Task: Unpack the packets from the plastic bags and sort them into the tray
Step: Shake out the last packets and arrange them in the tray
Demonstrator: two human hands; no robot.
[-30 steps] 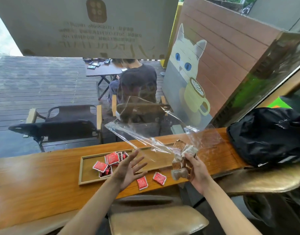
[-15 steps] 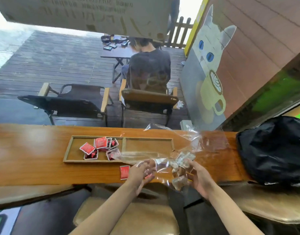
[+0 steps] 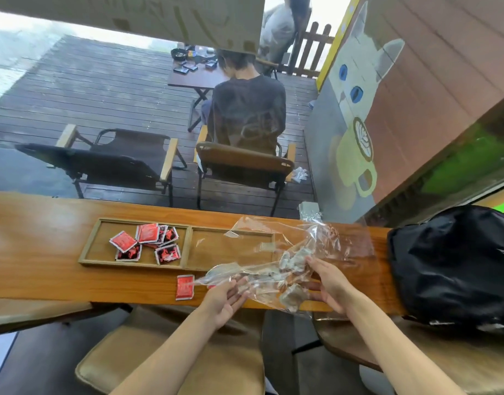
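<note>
One wooden tabletop [image 3: 45,269], one two-compartment tray [image 3: 189,246] lying lengthwise along it, one clear plastic bag [image 3: 276,269] of pale packets stretched left-right at its near edge, both grips pinching it, left hand [image 3: 226,299], right hand [image 3: 329,285], about six red packets [image 3: 151,242] in left compartment, one red packet [image 3: 185,287] outside on the tabletop.

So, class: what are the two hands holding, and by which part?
Both hold the clear bag: the left hand at its near left end, the right hand at the bunched part holding grey packets.

Bare right tray compartment [image 3: 216,249] partly under crumpled plastic bag [image 3: 290,252]; loose red packet [image 3: 185,287] just before tray; black bag [image 3: 456,266] far right
</note>
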